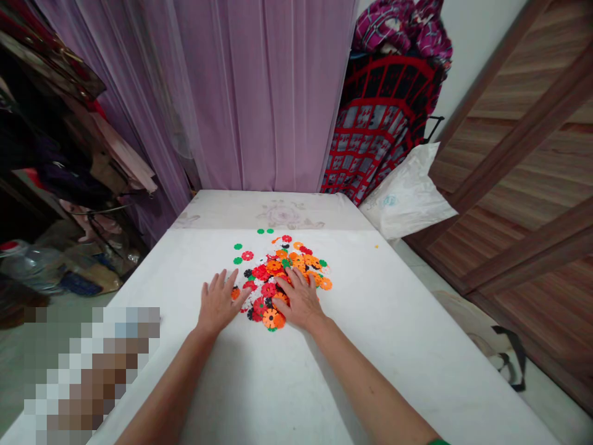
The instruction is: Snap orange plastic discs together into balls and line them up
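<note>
A loose heap of notched plastic disc pieces (269, 288) in red, orange, green, black and white lies on the white-covered table (273, 383). My left hand (219, 304) is open at the heap's left edge, fingers spread, with the thumb reaching toward the discs. Over the right part of the heap rests my right hand (302, 300), open and palm down, its fingers spread on orange and red discs. Discs under the right palm are hidden. Several green discs (238, 246) and a red disc (248, 255) lie apart at the far left of the heap.
Behind the table hangs a purple curtain (259, 93). A white bag (407, 194) and patterned red-black fabric (370, 123) stand at the back right. Clothes (78, 136) hang at left, above a plastic bottle (30, 266). A tiny yellow bit (377, 246) lies on the table's right side.
</note>
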Demonstrator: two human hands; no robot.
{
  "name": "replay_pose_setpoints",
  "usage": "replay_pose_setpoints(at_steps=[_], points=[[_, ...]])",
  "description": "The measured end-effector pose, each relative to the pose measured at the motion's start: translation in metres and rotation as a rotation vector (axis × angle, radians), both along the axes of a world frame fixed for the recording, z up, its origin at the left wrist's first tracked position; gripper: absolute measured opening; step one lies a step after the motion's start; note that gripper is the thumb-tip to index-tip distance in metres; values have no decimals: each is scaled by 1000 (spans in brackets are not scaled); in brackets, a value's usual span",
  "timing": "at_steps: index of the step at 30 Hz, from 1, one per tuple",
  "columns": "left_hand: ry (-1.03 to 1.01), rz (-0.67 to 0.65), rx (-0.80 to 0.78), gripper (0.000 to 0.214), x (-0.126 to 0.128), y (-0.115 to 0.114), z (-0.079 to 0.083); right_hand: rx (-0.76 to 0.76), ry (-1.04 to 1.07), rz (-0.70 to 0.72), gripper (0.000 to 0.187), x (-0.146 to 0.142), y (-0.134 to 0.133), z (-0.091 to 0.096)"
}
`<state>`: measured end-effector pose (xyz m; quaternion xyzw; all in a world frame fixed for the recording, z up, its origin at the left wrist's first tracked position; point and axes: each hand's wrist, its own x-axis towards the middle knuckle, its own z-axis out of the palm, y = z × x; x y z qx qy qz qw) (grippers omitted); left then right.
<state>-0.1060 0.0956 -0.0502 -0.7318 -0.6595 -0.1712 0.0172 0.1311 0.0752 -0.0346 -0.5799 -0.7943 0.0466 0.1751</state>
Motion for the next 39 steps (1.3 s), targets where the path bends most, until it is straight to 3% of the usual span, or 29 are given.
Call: replay_pose_setpoints(at_steps=[7,12,15,18,24,27,30,33,36,39], points=[[-52,-291,96,63,76,-16,-8,34,-9,-79,40,31,-4,3],[-4,-520,4,59,100,-22,0,69,25,-139,41,50,-17,-7],[-1,-609,-24,58,105,-14,7,128,76,-153,43,57,-22,-14],[-38,-574,5,53,96,12,15,186,117,-212,43,73,-16,-21],[-18,-39,-4,57,43,104,18,166,157,-391,41,120,46,-32],[-9,54,-101,59,29,151,15,153,170,-404,42,125,75,-37],[-4,-50,-158,63,36,188,13,146,201,-338,43,113,88,-40],[8,-219,-183,63,59,210,8,118,230,-234,43,96,92,-39],[16,-386,-210,59,84,213,4,99,234,-119,43,83,95,-35],[24,-523,-250,55,97,192,7,58,226,-29,43,78,97,-28]])
